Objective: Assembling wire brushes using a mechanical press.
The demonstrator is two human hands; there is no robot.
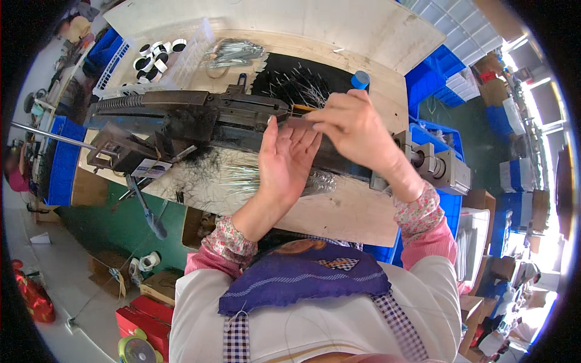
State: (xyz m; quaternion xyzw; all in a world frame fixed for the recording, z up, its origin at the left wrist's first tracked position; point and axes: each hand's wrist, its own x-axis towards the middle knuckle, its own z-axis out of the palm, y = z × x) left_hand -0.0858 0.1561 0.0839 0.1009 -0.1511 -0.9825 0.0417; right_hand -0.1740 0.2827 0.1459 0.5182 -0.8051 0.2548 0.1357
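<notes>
Head view is looking down on a crowded workshop, with blue crates (433,75) stacking up to the right and cardboard boxes (160,284) sitting on the floor to the left. Across the middle a pale wooden desk (345,212) is carrying a long dark metal machine (200,118), its long axis running left to right, with a grey block-shaped end (445,166) sticking out on the right. Behind it a white basket (154,60) is holding black-and-white rolls, and a bundle of thin metal wires (233,53) is lying beside a black mat. Loose black bristles (203,166) are littering the desk in front of the machine.

Both hands are meeting just over the machine's middle. The right hand (357,130) is pinching a thin dark strip (296,110), its fingers clenched on it; the strip is lying along the machine's axis and pointing left, away from that hand. The left hand (284,160) is standing upright with its palm turned right, fingers released and spread, their tips just beside the strip, so this hand is the nearer free one.
</notes>
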